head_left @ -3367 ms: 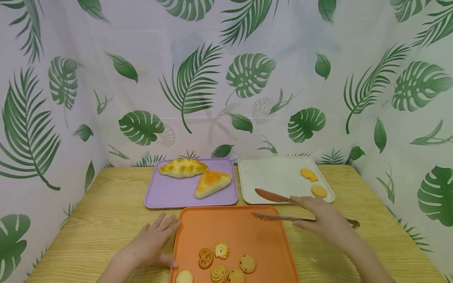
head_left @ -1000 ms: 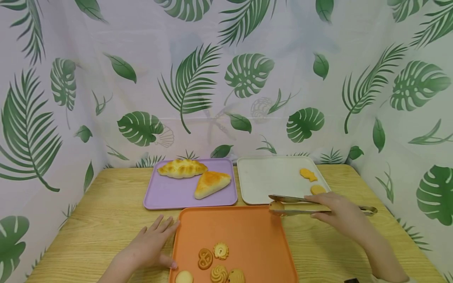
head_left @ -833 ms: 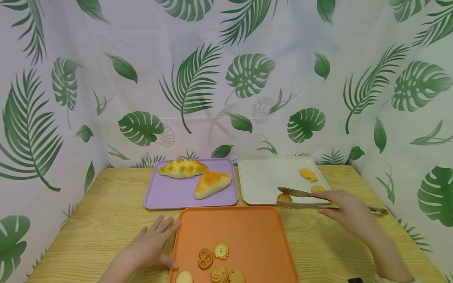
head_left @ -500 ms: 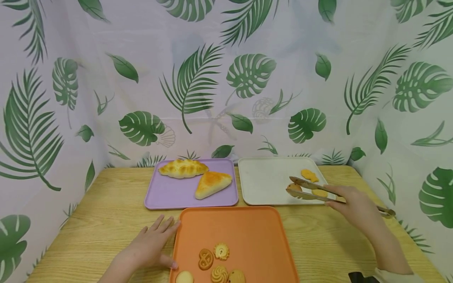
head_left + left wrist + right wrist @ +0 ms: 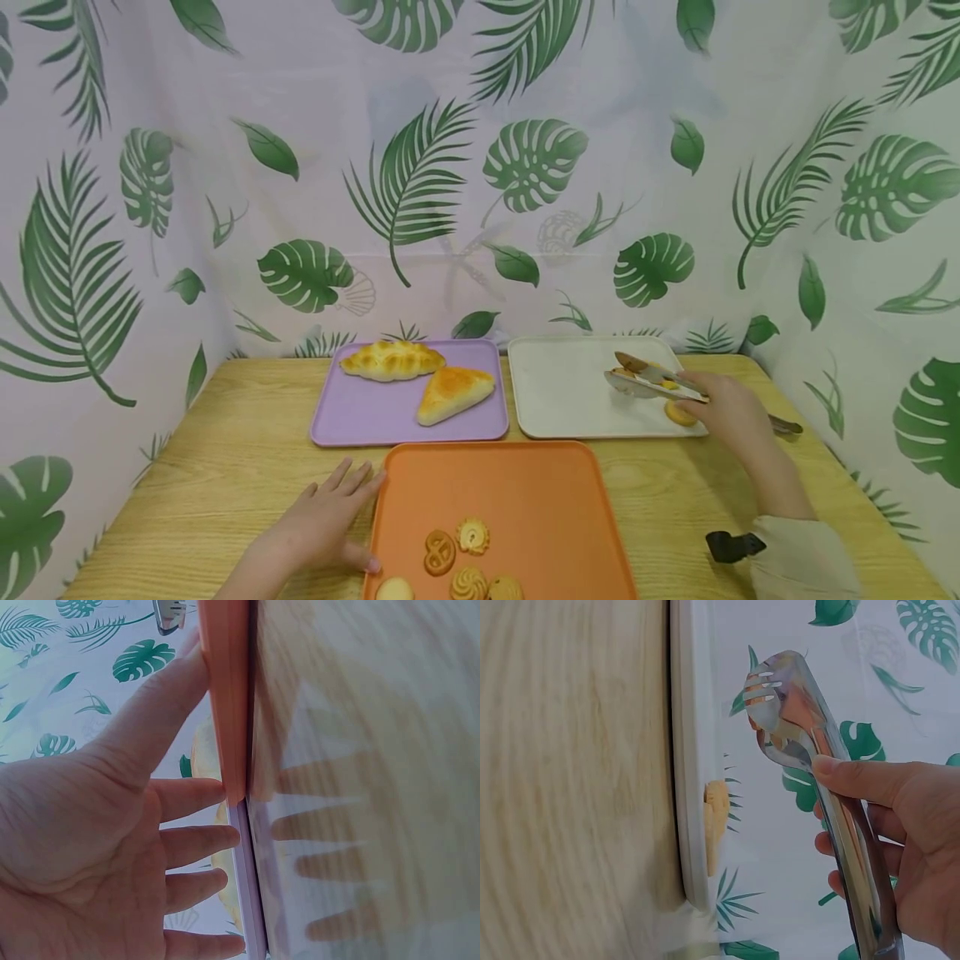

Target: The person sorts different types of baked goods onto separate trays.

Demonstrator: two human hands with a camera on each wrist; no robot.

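Metal tongs (image 5: pixel 844 832) are gripped in my right hand (image 5: pixel 731 412), held above the white tray (image 5: pixel 558 387). Between their tips is a small round cookie (image 5: pixel 754 724), mostly hidden by the metal. On that tray a round yellow cookie (image 5: pixel 679 413) lies below the tongs, and a fish-shaped cracker (image 5: pixel 670 385) is partly covered by them. My left hand (image 5: pixel 318 521), fingers straight and spread, rests against the left edge of the orange tray (image 5: pixel 517 479). In the left wrist view its thumb touches the orange tray's side.
The orange tray carries a pretzel-shaped cookie (image 5: pixel 439 552), a scalloped cookie (image 5: pixel 473 536), a swirl cookie (image 5: pixel 469 585) and others near the bottom edge. Behind it, a purple tray (image 5: pixel 348 421) bears a braided bread (image 5: pixel 392 361) and a triangular bread (image 5: pixel 455 395). A leaf-print curtain surrounds the wooden table.
The tongs, earlier spread over the orange tray, have picked up a round cookie from it. My right hand has carried it right and back over the white tray. The left hand stays put.
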